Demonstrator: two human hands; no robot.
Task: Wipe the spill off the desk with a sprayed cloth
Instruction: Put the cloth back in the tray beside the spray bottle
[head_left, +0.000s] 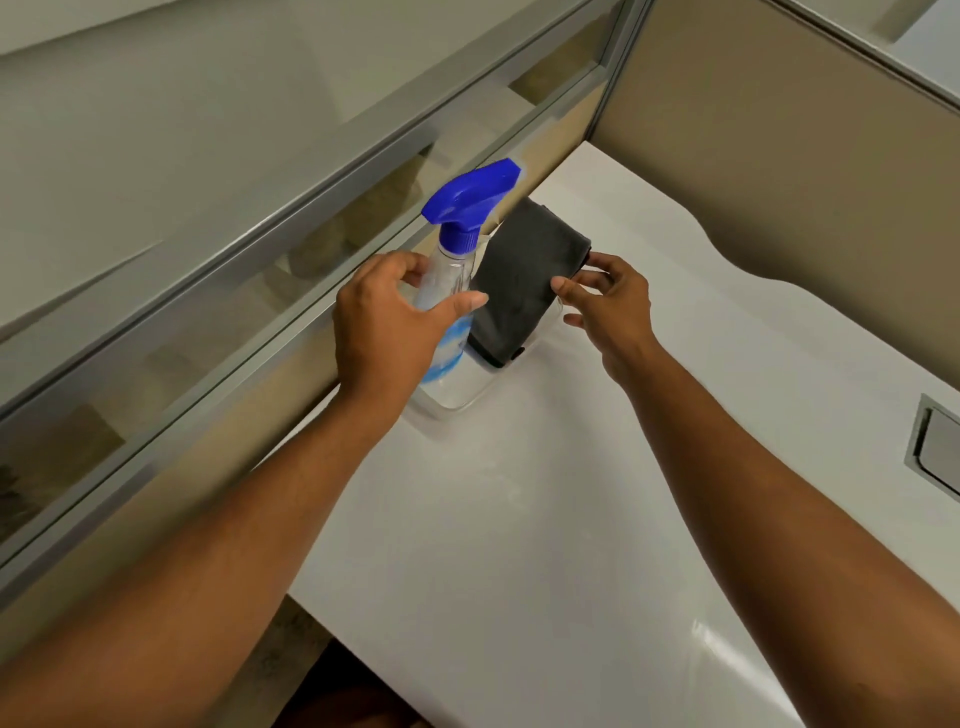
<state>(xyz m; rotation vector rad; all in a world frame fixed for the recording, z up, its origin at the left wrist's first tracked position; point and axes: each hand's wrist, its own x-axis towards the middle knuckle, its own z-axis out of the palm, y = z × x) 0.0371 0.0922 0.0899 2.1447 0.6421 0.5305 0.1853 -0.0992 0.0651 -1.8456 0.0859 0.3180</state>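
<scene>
A clear spray bottle (450, 270) with a blue trigger head stands in a shallow clear tray (457, 397) at the back left of the white desk (545, 561). My left hand (379, 322) wraps around the bottle's body, thumb in front and fingers behind. A folded dark grey cloth (524, 275) leans in the same tray, just right of the bottle. My right hand (613, 306) pinches the cloth's right edge between thumb and fingers. A faint dull smear (498, 483) shows on the desk in front of the tray.
A glass and metal partition (291, 291) runs along the desk's left side, close behind the tray. A beige divider panel (779, 182) closes the back right. A metal cable hatch (935, 447) sits in the desk at the right edge.
</scene>
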